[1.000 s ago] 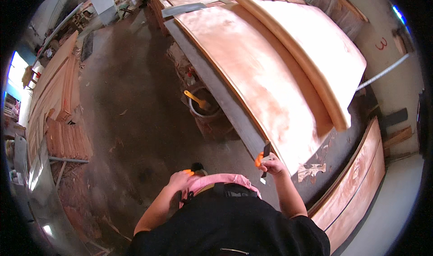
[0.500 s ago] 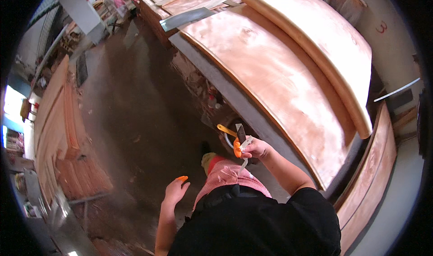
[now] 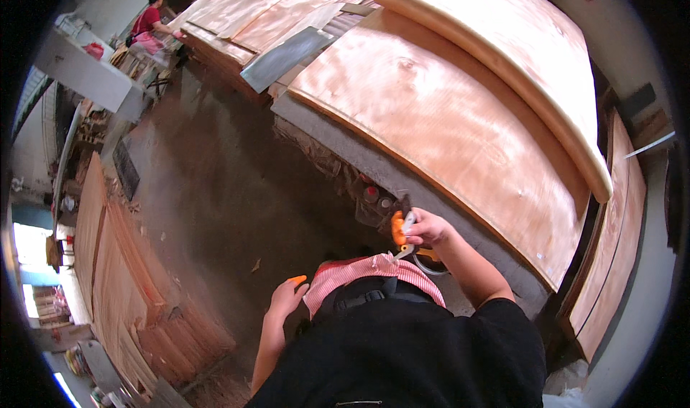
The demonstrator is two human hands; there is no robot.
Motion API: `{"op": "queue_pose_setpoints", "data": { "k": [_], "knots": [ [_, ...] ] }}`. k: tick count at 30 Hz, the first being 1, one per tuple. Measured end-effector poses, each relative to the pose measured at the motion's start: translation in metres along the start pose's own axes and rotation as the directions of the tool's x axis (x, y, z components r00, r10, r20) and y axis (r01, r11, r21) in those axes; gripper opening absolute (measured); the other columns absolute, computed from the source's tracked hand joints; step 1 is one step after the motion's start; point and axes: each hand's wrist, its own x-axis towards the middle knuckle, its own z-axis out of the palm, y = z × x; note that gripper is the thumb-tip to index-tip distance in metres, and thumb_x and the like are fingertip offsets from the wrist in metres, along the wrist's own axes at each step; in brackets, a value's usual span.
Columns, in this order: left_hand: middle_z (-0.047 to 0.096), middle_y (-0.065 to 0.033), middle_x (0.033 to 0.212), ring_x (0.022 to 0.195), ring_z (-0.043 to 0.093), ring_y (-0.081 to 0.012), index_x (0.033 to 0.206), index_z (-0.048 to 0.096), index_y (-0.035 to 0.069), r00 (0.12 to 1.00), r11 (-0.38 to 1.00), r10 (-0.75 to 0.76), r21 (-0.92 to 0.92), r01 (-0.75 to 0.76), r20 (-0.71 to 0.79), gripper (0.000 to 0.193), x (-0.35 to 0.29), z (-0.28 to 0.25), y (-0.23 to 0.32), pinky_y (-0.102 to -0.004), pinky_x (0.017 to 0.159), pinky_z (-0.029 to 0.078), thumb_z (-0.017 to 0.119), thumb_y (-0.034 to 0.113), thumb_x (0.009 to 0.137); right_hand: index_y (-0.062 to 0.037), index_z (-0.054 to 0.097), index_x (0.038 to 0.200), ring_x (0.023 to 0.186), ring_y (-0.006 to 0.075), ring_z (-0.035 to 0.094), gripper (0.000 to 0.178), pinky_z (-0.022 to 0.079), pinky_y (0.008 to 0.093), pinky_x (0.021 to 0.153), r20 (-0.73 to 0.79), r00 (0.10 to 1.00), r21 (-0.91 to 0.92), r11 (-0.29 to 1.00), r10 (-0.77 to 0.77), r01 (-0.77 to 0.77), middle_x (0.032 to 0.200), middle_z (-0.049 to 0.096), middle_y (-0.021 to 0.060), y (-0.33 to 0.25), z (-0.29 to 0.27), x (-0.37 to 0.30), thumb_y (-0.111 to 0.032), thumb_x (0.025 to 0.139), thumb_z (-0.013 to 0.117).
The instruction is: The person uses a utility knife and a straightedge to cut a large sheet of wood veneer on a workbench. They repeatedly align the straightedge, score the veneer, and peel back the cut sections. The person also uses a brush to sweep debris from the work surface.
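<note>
My right hand (image 3: 428, 228) is closed around a dark, flat-bladed hand tool (image 3: 404, 207) in front of my waist, beside the bench edge. A white strip (image 3: 405, 250) hangs from the same hand, and an orange finger cover (image 3: 397, 225) shows on one of its fingers. The tool's exact kind is blurred. Low on the left, my left hand (image 3: 284, 299) hangs empty with its fingers apart; an orange cover (image 3: 297, 281) tips one finger. I wear a red-and-white striped apron (image 3: 345, 272).
Wide wood veneer sheets (image 3: 431, 127) lie on the bench to my right, with a rolled veneer edge (image 3: 503, 66) across them. A yellow handle and metal ring (image 3: 431, 264) sit under my right wrist. Stacked veneer (image 3: 122, 264) stands left. A person in red (image 3: 149, 23) is far left.
The view has swung, bringing the far person more fully into sight. My right hand has shifted slightly right, still gripping the tool. The yellow handle now appears below that hand.
</note>
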Motion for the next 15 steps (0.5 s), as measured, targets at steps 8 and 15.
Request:
{"op": "queue_pose_setpoints", "data": {
  "k": [8, 15],
  "knots": [
    [0.057, -0.0150, 0.106, 0.098, 0.054, -0.0293, 0.105, 0.058, 0.004, 0.939, 0.944, 0.320, 0.040, -0.327, 0.126, 0.035, 0.172, -0.103, -0.004, -0.0351, 0.084, 0.043, 0.050, 0.030, 0.083, 0.0027, 0.052, 0.085, 0.042, 0.0056, 0.039, 0.025, 0.030, 0.0198, 0.041, -0.537, 0.781, -0.104, 0.943, -0.320, 0.315, 0.063, 0.054, 0.0080, -0.014, -0.020, -0.036, -0.015, 0.072, 0.064],
    [0.058, -0.0135, 0.103, 0.095, 0.056, -0.0272, 0.106, 0.058, 0.005, 0.803, 0.844, 0.525, -0.050, -0.534, 0.282, 0.034, 0.290, -0.167, 0.013, -0.0329, 0.083, 0.044, 0.052, 0.029, 0.083, -0.0030, 0.056, 0.077, 0.047, 0.0047, 0.039, 0.017, 0.030, 0.0199, 0.042, -0.859, 0.484, -0.198, 0.980, -0.169, -0.009, 0.058, 0.047, -0.0012, -0.053, 0.018, -0.017, -0.018, 0.075, 0.064]
  ]
}}
